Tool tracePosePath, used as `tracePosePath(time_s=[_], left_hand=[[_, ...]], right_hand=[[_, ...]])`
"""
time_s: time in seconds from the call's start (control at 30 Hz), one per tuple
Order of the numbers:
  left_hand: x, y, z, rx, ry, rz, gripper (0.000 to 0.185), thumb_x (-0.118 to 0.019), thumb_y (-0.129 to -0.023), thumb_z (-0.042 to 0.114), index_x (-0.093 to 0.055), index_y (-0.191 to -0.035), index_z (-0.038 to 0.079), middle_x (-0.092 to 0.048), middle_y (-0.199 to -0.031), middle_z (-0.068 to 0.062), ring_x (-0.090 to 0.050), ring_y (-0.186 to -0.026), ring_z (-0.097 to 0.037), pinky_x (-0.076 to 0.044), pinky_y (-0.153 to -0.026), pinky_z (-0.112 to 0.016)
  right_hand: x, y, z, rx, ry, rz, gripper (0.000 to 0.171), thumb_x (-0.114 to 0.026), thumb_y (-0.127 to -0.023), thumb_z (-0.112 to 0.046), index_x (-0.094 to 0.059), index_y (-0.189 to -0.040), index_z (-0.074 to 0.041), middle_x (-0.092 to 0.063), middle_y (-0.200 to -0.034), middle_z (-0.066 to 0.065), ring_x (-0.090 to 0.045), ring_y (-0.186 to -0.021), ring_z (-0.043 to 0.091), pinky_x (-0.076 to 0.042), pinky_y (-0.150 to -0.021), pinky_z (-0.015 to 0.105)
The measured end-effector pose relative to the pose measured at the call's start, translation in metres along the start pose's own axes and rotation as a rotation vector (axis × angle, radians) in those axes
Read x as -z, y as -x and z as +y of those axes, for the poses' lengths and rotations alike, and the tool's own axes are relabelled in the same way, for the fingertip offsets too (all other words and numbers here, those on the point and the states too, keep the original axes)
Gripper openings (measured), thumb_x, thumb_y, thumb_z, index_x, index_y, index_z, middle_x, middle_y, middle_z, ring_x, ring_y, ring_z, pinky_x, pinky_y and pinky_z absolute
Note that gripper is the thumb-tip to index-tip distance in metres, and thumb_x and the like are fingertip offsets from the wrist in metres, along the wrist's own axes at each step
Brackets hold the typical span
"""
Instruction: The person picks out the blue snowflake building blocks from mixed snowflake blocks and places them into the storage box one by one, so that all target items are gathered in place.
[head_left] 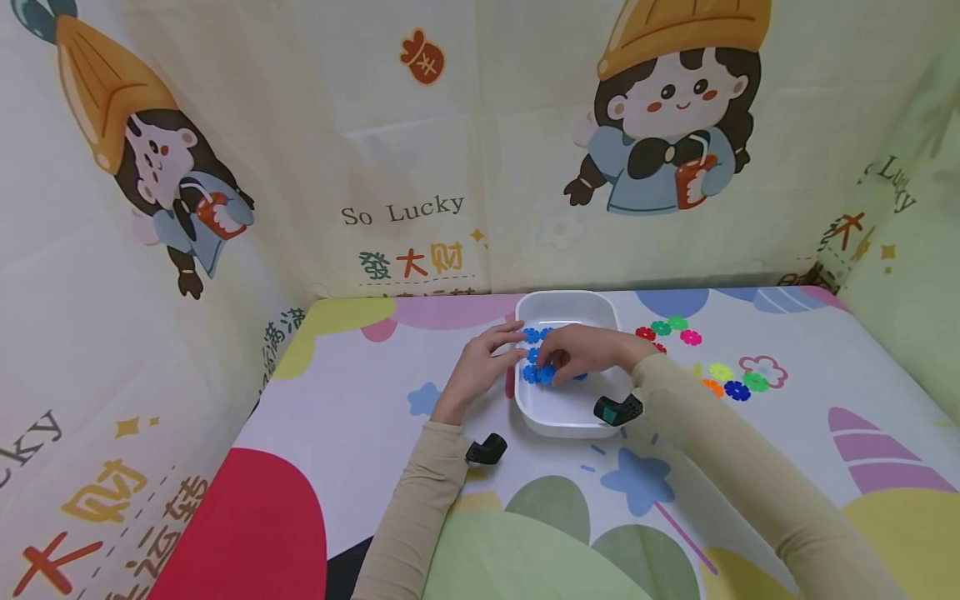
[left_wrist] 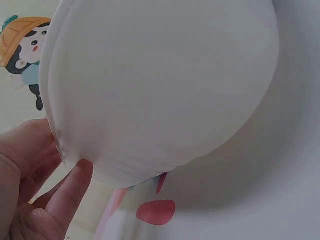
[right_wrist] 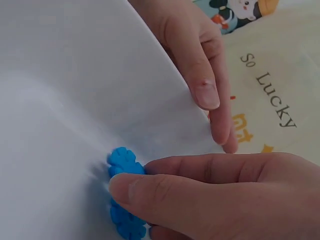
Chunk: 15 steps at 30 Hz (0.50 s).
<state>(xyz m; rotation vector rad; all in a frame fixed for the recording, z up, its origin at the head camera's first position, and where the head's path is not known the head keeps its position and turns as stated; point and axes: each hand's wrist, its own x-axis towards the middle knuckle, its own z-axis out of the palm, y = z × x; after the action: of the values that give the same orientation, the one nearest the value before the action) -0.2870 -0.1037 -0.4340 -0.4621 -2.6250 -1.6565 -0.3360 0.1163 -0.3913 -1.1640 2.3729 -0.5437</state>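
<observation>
A white tray stands on the table, holding several blue flower-shaped plastic discs by its left side. My right hand reaches into the tray. Its thumb and fingers pinch a blue disc in a short cluster near the tray wall, seen in the right wrist view; the fingers partly cover this cluster. At the tray's left rim is my left hand. Its fingers stay extended, and the left wrist view has the thumb touching the tray's outer wall.
Right of the tray lie loose flower-shaped discs in red, green and pink, with yellow, orange and dark blue ones nearer. A printed cloth covers the table. Behind it hangs a patterned curtain. Black camera mounts sit at both wrists.
</observation>
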Motion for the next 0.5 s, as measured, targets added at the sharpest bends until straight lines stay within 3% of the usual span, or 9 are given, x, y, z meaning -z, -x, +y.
tracePosePath(time_s=[0.5], left_hand=[[-0.0001, 0.0009, 0.0012, -0.009, -0.001, 0.000, 0.038, -0.067, -0.094, 0.026, -0.066, -0.126, 0.006, -0.051, -0.143, 0.010, -0.036, -0.140, -0.016, -0.039, -0.109, -0.045]], right_hand=[[-0.0061, -0.0020, -0.0094, -0.008, 0.035, -0.088, 0.034, -0.080, -0.083, -0.025, -0.070, -0.115, -0.021, -0.063, -0.103, -0.009, -0.057, -0.092, 0.011, -0.051, -0.086, 0.027]])
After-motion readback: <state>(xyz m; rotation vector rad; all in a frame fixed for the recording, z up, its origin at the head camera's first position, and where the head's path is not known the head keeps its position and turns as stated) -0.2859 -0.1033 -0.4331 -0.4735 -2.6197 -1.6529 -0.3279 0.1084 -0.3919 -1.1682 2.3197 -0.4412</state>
